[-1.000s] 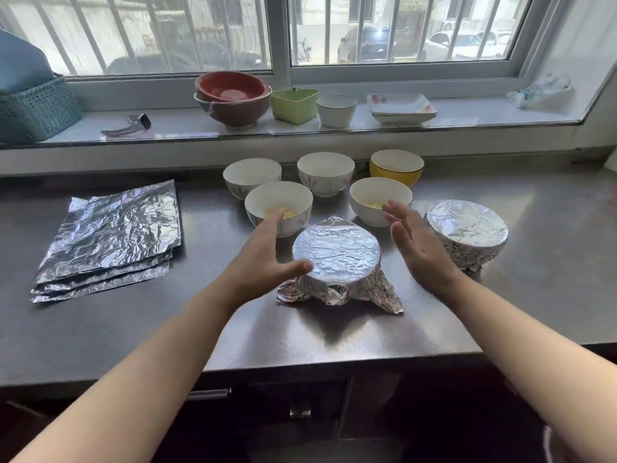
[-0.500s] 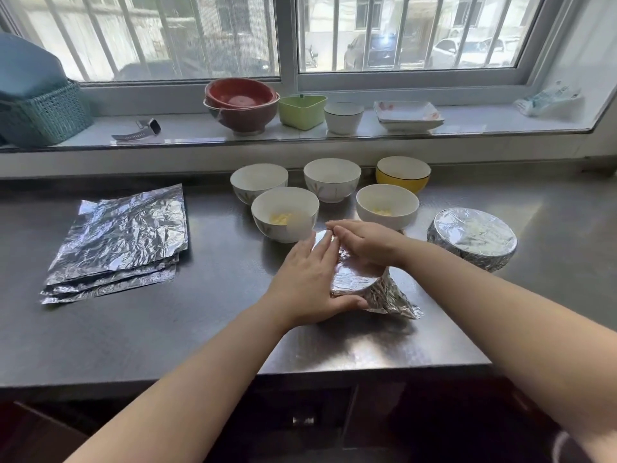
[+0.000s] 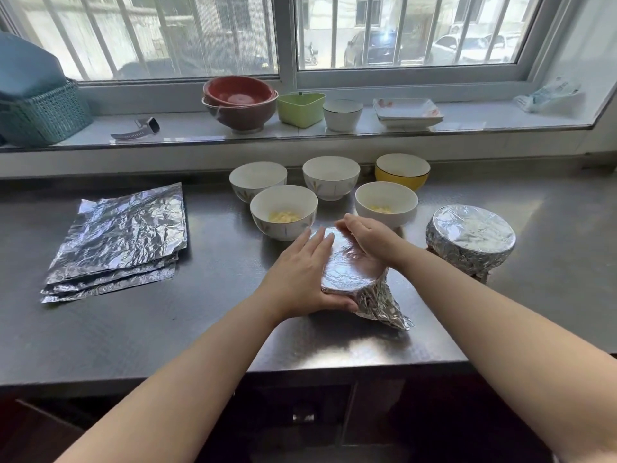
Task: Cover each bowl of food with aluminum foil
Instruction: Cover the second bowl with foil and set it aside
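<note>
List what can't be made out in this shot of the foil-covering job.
Head view only:
- Contents of the bowl being wrapped: hidden by its foil and both hands, left hand, right hand.
- Contents of the finished foil-covered bowl: foil hides them.
- Insides of the three back bowls: viewing angle too shallow to tell.
- Blue basket: cut off by the left edge.

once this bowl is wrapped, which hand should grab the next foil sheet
Left. The foil stack lies on the left hand's side, clear counter between; the right hand would have to cross the wrapped bowl.
</note>
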A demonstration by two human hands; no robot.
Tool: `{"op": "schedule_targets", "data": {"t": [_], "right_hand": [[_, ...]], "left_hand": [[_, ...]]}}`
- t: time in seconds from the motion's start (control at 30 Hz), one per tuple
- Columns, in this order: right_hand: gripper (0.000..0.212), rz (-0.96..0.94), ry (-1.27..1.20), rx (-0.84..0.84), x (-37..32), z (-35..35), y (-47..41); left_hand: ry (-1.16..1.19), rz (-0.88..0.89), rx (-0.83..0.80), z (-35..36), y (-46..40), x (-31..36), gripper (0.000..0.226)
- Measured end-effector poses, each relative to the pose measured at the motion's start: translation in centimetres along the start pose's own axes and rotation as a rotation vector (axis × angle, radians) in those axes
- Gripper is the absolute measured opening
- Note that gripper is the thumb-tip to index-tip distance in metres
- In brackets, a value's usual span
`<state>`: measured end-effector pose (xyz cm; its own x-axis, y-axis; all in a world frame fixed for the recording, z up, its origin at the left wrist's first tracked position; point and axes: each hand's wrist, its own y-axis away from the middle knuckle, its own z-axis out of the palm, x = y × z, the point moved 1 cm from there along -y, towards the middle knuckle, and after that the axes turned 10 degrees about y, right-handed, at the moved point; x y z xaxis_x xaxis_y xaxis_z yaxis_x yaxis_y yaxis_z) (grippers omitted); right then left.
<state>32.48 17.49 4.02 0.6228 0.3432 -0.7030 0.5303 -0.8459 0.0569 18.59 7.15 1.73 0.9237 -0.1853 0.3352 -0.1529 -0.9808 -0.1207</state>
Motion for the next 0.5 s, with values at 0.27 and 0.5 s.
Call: {"op": "schedule_targets", "data": {"t": [0.27,0.5], "right_hand": [[0.051,0.026,0.103,0.105,1.1,-0.2,2.7],[0.084,0.026,0.109,0.123,2.4,-0.7,3.9]], "left_hand": [[0.227,-0.125,-0.093,-1.7,0.5,-3.2,0.137],[0.010,-0.156,-0.173,-3.7,1.1,-4.7,0.124]]}}
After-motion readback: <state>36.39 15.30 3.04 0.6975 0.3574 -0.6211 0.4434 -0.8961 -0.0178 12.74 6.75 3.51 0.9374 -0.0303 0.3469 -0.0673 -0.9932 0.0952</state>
